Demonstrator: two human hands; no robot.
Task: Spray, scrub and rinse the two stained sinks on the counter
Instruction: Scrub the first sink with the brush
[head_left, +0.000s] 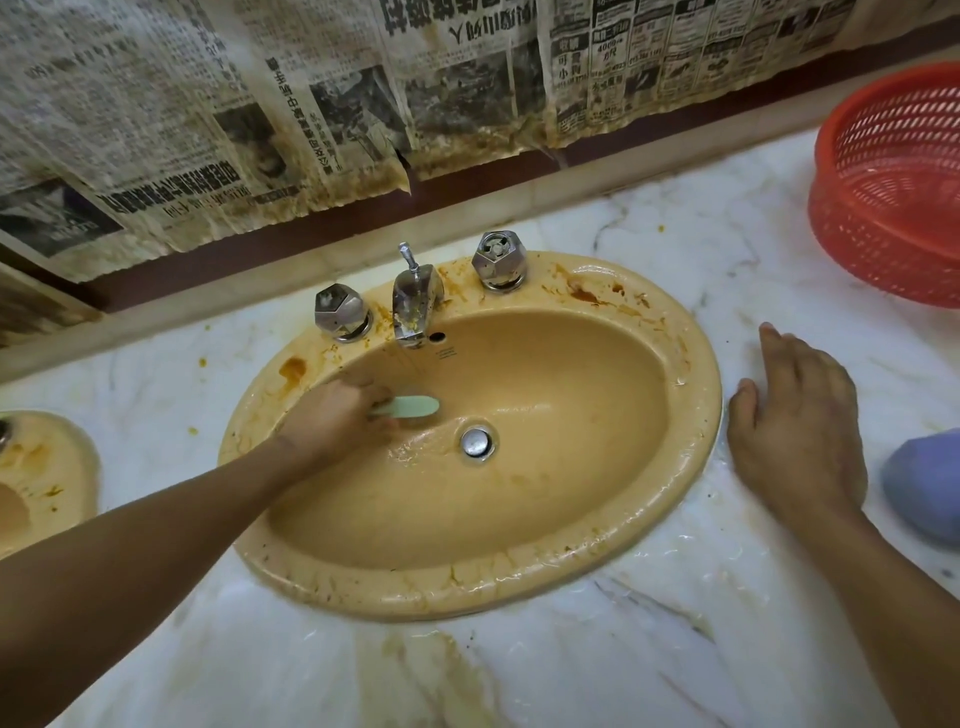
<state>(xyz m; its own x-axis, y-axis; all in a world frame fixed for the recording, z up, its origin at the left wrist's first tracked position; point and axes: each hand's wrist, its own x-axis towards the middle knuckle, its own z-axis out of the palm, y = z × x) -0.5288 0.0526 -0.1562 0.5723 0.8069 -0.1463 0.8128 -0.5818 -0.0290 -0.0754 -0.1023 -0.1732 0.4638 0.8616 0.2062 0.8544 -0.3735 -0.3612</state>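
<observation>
A tan oval sink (691, 395) with orange-brown stains on its rim fills the middle of the marble counter (649, 649). Water runs from its chrome faucet (413, 306) into the bowl. My left hand (332, 415) is inside the bowl under the stream, shut on a pale green scrub brush (410, 406). My right hand (795, 431) rests flat and open on the wet counter just right of the sink rim. A second stained tan sink (47, 467) shows partly at the left edge.
Two chrome knobs (340, 312) (498, 260) flank the faucet. A red plastic basket (893, 182) stands at the back right. A blue cloth-like object (930, 483) lies at the right edge. Stained newspaper (260, 104) covers the wall behind.
</observation>
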